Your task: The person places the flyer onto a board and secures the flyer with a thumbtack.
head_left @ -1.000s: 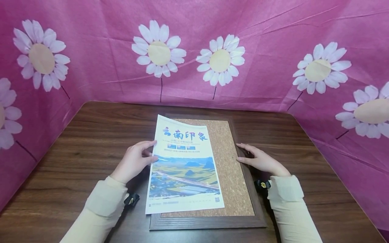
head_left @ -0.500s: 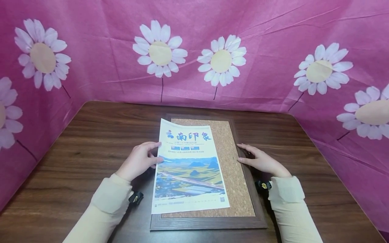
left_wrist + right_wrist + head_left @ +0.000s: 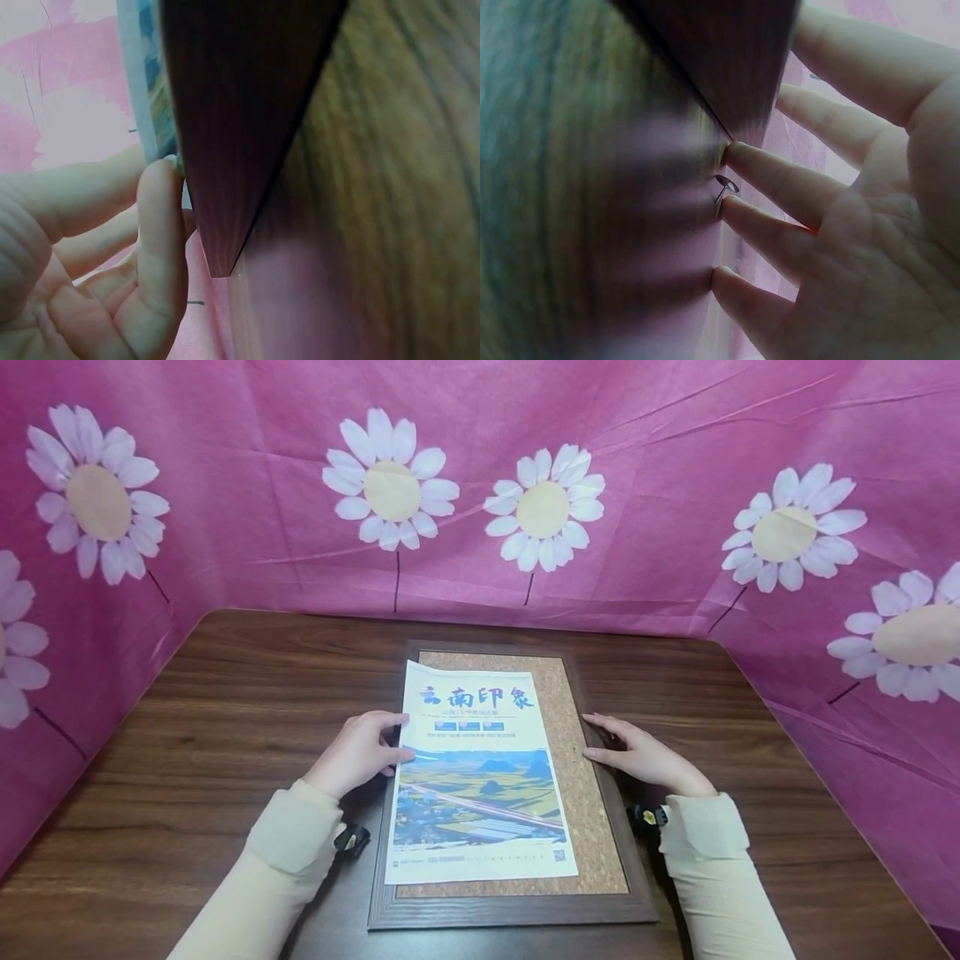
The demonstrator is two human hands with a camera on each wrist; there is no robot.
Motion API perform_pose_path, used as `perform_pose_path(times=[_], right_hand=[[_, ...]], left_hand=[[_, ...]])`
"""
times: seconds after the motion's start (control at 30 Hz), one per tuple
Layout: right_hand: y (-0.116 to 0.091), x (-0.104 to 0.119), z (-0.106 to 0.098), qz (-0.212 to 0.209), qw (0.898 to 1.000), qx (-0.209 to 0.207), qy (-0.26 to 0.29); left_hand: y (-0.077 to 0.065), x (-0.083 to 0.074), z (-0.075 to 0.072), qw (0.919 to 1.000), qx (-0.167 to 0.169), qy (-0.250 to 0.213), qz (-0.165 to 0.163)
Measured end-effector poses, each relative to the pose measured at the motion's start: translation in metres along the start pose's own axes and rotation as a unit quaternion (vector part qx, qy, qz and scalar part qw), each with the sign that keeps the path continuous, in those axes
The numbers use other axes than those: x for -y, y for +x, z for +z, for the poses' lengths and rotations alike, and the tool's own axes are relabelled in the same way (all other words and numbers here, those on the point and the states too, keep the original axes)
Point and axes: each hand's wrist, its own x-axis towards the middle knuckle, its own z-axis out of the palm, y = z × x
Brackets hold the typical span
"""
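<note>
A printed poster (image 3: 483, 793) with large blue and purple characters and a landscape picture lies over a cork board (image 3: 596, 835) with a dark wooden frame. It overlaps the left frame strip and leaves cork bare along the right. My left hand (image 3: 358, 750) pinches the poster's left edge between thumb and fingers, as the left wrist view also shows close to the frame's side. At the board's right edge, my right hand (image 3: 648, 756) rests with extended fingers touching the frame. In the right wrist view, a thumbtack (image 3: 727, 184) lies on the tabletop beside those fingertips.
The board lies on a dark wood-grain table (image 3: 247, 693). Pink cloth (image 3: 637, 410) printed with white daisies hangs around the back and both sides. Black wrist cameras sit under both cuffs.
My left hand has slid the poster to the right and its top slightly nearer, so more of it lies over the board. The right hand and board have stayed in place.
</note>
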Motion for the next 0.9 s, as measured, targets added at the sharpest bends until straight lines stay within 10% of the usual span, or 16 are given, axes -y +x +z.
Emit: perform_pose_path(times=[0.9], right_hand=[[0.0011, 0.0009, -0.001, 0.004, 1.0, 0.011, 0.006]], left_hand=[[0.0106, -0.0034, 0.0064, 0.9998, 0.021, 0.001, 0.004]])
